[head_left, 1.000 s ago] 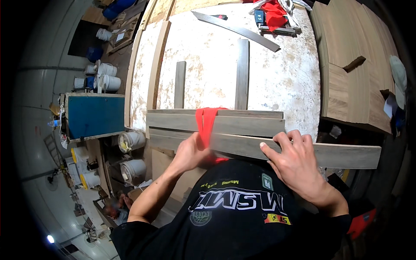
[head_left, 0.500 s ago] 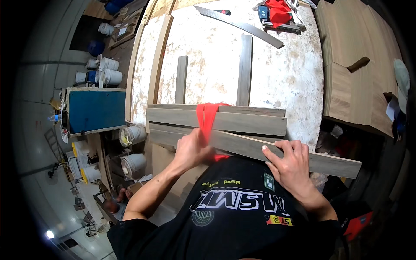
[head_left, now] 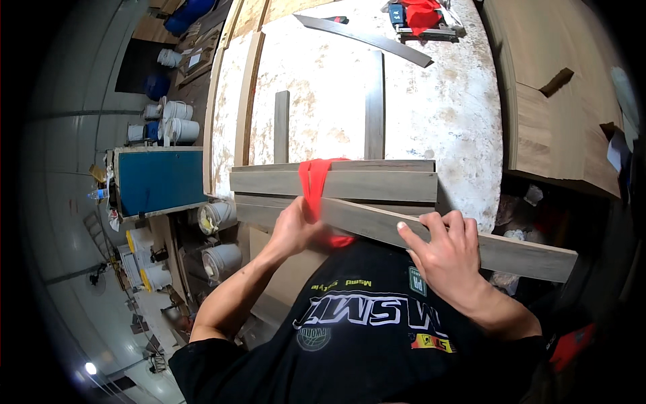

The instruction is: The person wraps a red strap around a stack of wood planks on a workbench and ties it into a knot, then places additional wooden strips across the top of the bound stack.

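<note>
A narrow grey-brown wooden plank (head_left: 525, 256) lies slanted across my front, its right end jutting past the table. My right hand (head_left: 447, 249) grips it, fingers over the upper edge and thumb against the face. My left hand (head_left: 293, 227) is closed around a strip of red cloth (head_left: 313, 180) at the plank's left part; its fingers are partly blurred. The cloth drapes back over several similar planks (head_left: 383, 184) lying along the near table edge, and a bit of red shows below the slanted plank.
Two grey strips (head_left: 374, 104) (head_left: 281, 126) stretch away on the stained white table (head_left: 323, 101). Beyond lie a flat metal-grey bar (head_left: 367, 42) and a nail gun (head_left: 427, 31) with red cloth. Stacked boards (head_left: 552, 135) stand right; a blue-topped stand (head_left: 161, 178) and buckets (head_left: 222, 261) left.
The slanted plank has slid a little to the right along with my right hand. My left hand stays at the red cloth, and the whole view has shifted slightly.
</note>
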`<state>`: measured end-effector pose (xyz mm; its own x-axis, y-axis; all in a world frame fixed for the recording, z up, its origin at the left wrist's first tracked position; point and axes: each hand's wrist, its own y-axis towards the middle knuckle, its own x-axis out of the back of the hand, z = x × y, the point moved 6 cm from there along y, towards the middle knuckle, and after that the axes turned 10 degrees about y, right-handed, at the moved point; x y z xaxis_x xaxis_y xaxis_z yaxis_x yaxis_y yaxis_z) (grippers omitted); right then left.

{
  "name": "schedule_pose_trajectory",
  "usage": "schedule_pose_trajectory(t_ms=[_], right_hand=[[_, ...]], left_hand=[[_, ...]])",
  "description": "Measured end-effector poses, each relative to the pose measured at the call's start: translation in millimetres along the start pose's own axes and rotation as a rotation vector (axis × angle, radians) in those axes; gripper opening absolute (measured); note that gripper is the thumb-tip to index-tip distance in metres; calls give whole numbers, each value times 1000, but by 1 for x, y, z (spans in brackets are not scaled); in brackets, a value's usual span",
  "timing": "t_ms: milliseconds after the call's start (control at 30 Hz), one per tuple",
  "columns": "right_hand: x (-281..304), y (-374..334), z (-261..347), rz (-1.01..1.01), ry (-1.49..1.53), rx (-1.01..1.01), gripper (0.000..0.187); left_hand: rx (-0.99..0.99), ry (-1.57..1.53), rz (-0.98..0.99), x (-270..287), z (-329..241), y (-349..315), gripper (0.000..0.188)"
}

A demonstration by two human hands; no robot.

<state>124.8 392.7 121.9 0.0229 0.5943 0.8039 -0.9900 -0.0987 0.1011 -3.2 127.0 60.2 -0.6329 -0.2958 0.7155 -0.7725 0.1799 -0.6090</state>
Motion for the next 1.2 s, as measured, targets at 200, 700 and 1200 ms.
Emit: schedule_pose_trajectory(t_ms=[200,700,1200], right_hand=[[-9,2,2,7,-43,28,34],[-33,-9,-31,25,174,-94,47],[-17,22,-30,74,122,-24,43]], left_hand=[[8,317,77,13,-21,-1,39],[160,-475,184,-2,11,2,15],[180,-281,303,15,-12,6,16]])
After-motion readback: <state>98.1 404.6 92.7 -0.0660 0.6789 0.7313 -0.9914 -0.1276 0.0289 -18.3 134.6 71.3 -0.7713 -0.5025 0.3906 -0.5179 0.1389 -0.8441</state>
